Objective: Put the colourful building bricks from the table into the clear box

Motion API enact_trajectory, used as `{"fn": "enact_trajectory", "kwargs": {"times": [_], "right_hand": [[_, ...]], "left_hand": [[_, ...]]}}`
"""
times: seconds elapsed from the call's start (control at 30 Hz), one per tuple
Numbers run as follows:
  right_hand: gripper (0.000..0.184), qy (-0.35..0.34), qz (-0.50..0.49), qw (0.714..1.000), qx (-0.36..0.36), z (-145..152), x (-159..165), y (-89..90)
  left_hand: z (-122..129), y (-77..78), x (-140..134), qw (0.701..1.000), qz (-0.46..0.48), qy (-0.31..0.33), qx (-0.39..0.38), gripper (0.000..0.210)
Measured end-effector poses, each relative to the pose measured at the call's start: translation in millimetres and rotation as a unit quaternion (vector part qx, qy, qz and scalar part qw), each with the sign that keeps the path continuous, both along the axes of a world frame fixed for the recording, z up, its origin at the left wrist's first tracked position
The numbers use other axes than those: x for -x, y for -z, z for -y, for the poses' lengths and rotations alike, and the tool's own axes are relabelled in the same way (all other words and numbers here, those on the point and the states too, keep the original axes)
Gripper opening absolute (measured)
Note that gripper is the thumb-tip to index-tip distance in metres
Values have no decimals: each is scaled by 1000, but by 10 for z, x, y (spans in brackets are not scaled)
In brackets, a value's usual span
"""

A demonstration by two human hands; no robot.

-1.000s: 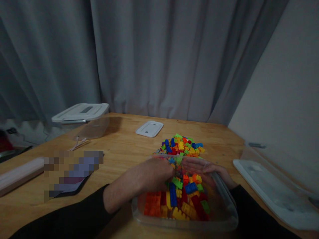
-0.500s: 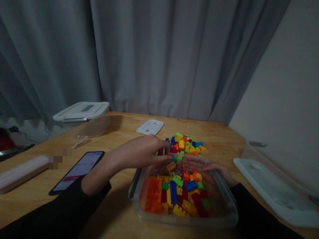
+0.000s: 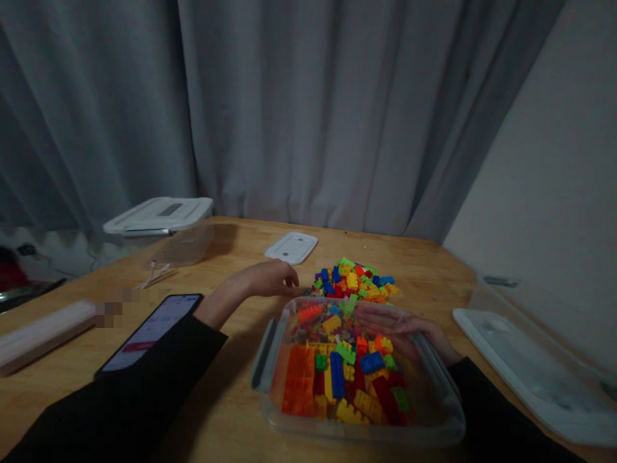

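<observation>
My left hand point(image 3: 272, 278) hovers over the table just left of a loose pile of coloured toy building bricks point(image 3: 354, 281). Its fingers curl loosely downward and apart, with nothing visible in them. In front of me stands a clear plastic box point(image 3: 409, 432) with grey side latches, partly filled with bricks such as a blue brick point(image 3: 337, 374) and a large orange block point(image 3: 297, 381). My right hand point(image 3: 402, 325) holds the box round its far right corner. Its long fingers lie along the far side, seen blurred through the plastic.
A phone point(image 3: 149, 331) and a long pale case point(image 3: 45, 334) lie at the left. A lidded clear box point(image 3: 178, 241) stands behind them. A small white lid point(image 3: 292, 247) lies beyond the bricks. Another clear container point(image 3: 535, 360) with a white rim sits at the right, near the wall.
My left hand has moved left and away from above the box to the left side of the brick pile. My right hand stays at the box.
</observation>
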State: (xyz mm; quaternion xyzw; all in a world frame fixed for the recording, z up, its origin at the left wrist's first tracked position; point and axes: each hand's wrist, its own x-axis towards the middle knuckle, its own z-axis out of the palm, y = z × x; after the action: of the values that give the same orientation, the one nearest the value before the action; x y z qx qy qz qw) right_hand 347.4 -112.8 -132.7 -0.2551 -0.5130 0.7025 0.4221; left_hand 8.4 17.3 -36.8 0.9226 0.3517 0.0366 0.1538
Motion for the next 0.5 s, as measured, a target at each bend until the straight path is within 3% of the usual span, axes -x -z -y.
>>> {"fn": "enact_trajectory", "kwargs": {"times": [0.13, 0.5], "right_hand": [[64, 3, -7, 1000, 3, 16, 15, -21], [65, 1, -13, 1000, 6, -9, -12, 2]], "left_hand": [[74, 39, -140, 997, -28, 35, 56, 23], [175, 73, -287, 997, -50, 37, 47, 14]]}}
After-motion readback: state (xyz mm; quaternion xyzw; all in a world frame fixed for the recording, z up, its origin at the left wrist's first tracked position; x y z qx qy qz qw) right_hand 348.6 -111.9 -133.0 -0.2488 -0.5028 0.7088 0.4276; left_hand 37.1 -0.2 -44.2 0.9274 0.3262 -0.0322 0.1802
